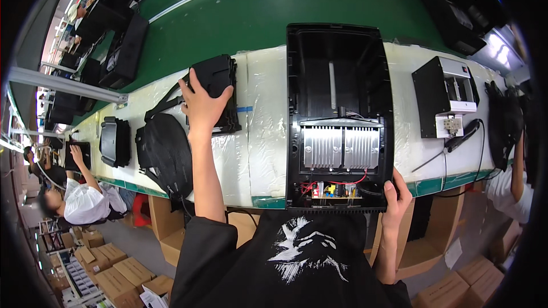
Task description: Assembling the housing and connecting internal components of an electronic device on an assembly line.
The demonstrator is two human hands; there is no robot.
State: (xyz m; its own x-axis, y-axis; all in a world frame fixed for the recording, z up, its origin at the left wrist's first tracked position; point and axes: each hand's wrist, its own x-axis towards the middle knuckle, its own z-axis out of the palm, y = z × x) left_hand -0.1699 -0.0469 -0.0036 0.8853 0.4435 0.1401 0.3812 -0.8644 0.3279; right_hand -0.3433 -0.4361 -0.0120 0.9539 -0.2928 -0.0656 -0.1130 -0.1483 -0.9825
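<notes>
A long black plastic housing [337, 74] lies open-side up in front of me, with two finned silver heat sinks [341, 147] inside. Below them sit a small circuit board [337, 191] and red wires. My right hand [395, 197] grips the housing's near right edge, thumb on top; its other fingers are partly hidden. To the left, my left hand [205, 102] rests with fingers spread on a stack of black plastic panels [220, 74]. Beside that stack lies a black mesh-covered piece [168, 151] with a strap.
A white-and-black device [448, 91] and a black corded tool [462, 136] stand on the right. More black panels [115, 141] are at the left. Beyond the white bench runs a green surface [245, 17]. People work at both sides; cardboard boxes [131, 271] stand below.
</notes>
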